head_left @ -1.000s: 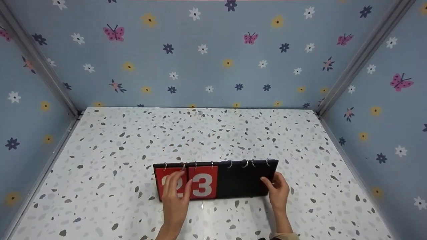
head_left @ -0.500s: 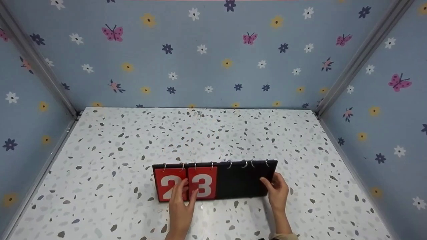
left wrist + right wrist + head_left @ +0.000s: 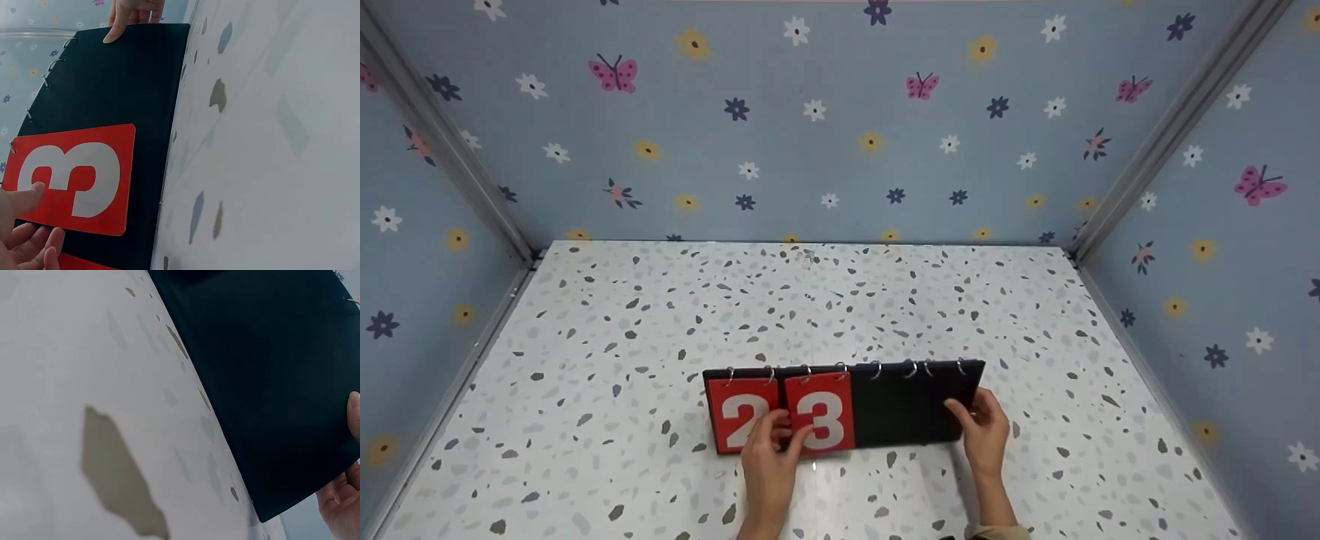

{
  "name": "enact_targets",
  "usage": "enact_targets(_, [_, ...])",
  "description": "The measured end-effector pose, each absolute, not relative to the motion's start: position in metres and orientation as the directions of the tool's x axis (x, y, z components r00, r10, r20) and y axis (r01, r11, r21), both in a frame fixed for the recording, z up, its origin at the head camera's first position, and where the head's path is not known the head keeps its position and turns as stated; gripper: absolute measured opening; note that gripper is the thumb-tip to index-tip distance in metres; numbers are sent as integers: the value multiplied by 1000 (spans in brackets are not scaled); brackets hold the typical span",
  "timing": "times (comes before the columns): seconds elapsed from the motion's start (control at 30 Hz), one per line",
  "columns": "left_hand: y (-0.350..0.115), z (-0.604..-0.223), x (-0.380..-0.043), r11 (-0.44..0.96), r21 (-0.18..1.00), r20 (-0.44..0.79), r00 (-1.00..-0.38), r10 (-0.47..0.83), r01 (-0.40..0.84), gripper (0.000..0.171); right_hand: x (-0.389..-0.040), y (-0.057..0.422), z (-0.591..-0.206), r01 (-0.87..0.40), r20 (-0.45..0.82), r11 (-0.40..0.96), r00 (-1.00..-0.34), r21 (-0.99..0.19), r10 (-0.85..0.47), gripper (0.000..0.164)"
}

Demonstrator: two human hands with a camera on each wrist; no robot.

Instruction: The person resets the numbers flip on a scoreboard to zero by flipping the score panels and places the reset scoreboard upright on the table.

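A black flip scoreboard (image 3: pixel 900 405) with metal rings along its top edge stands tilted on the table. On its left half hang two red number cards, a "2" card (image 3: pixel 735 431) and a "3" card (image 3: pixel 842 420). My left hand (image 3: pixel 769 469) pinches the left edge of the "3" card, which is lifted slightly off the board. In the left wrist view the thumb lies on the card's (image 3: pixel 101 169) face, with the other fingers at its edge. My right hand (image 3: pixel 984 435) grips the board's right edge, thumb in front, the other fingers partly hidden behind.
The speckled white table (image 3: pixel 810 315) extends around the scoreboard. Blue panels with flowers and butterflies, including the back panel (image 3: pixel 840 172), close off the rear and both sides. Bare rings (image 3: pixel 911 367) line the board's right half.
My left hand has moved right from the "2" card and taken hold of the "3" card, whose lower part has swung out and slightly right. My right hand stays put.
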State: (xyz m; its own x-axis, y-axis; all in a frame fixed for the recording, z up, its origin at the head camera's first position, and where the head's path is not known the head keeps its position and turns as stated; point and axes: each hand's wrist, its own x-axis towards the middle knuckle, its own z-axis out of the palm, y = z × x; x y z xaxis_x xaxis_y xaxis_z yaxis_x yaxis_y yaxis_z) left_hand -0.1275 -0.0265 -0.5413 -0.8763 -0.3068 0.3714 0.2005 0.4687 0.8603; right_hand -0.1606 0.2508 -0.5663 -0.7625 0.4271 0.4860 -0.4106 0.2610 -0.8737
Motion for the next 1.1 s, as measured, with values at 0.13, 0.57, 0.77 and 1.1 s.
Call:
enact_targets(0.13, [-29,-541,-131,442,873,370,-872,-320,208,25,-160,250,-563,-400,473,253,-768,-881,431,19])
enact_targets(0.57, [-34,-530,-131,452,883,278,-915,-292,124,16,-152,240,-540,-388,458,245,-782,-888,423,19])
enact_targets(0.77, [-38,-524,-126,490,864,285,-912,-295,112,24,-158,248,-558,-388,461,252,-777,-887,427,20])
enact_targets(1.1, [-43,-501,-112,415,906,181,-961,-210,81,29,-160,248,-562,-373,450,254,-775,-892,443,21])
